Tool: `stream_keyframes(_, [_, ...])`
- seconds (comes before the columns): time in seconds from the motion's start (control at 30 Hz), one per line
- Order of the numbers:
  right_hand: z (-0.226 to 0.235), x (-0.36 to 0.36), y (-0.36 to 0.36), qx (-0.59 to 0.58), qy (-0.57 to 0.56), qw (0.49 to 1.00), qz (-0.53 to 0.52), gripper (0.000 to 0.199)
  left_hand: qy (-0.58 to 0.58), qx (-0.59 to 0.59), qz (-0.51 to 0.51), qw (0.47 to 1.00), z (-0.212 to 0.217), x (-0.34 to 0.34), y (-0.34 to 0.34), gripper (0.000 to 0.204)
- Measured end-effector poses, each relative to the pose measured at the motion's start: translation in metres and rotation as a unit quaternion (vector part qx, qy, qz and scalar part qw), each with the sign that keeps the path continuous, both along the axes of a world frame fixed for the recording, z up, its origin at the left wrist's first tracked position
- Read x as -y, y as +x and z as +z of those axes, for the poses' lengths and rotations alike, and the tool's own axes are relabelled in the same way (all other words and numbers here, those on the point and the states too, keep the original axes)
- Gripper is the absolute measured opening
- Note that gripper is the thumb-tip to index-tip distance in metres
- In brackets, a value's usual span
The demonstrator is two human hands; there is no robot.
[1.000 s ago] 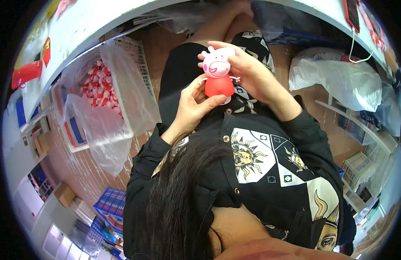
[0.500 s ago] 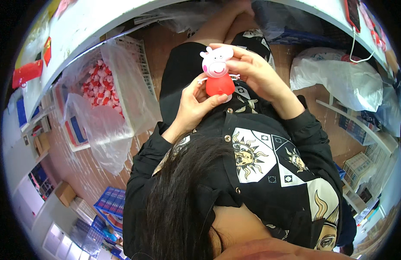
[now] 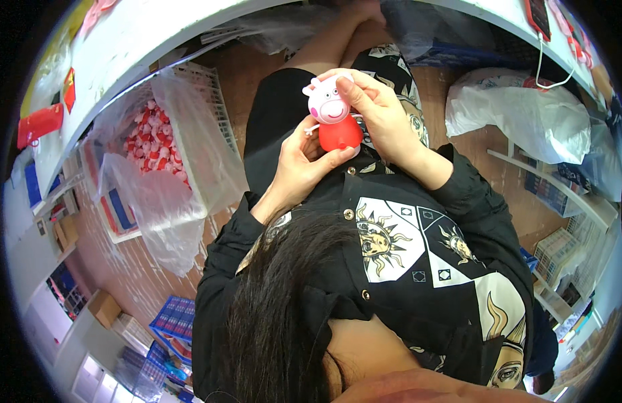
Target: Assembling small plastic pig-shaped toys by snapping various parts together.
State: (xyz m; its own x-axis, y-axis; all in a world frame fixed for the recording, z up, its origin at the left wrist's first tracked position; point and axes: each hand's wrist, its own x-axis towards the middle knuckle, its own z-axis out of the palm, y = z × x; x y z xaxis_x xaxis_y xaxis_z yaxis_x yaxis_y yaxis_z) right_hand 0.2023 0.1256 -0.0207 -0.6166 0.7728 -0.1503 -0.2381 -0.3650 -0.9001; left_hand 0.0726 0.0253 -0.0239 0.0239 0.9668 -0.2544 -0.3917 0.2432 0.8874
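The pig figure (image 3: 339, 130) appears whole, its head on its red body, though it is not yet set down and the pictures do not tell what work is left on it. It sits between the hands: the left hand (image 3: 297, 164) pinches its lower body, while the right hand (image 3: 388, 127) clasps its head, thumb across the front. Left of the figure lie small pink-and-red pieces (image 3: 153, 144) in plastic lining (image 3: 223, 164); beyond it curves a white table (image 3: 146, 37).
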Motion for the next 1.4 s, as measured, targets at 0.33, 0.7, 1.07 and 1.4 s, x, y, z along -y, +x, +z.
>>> stream_keyframes(0.33, [-0.009,0.008,-0.006,0.004,0.032,0.999,-0.008,0.025,0.018,-0.095,0.008,0.995,-0.008,0.004,-0.002,0.04])
stream_keyframes(0.7, [0.001,0.021,-0.008,-0.02,0.057,0.995,0.079,0.026,0.068,-0.138,0.056,0.987,0.015,0.006,-0.036,0.059])
stream_keyframes(1.07, [0.013,0.024,0.025,0.167,0.282,0.924,0.198,0.048,0.053,-0.246,0.054,0.966,0.028,0.052,-0.048,0.028])
stream_keyframes(1.4, [0.005,0.033,0.02,0.217,0.429,0.843,0.242,0.055,0.188,-0.54,-0.129,0.81,0.02,0.042,-0.047,0.038])
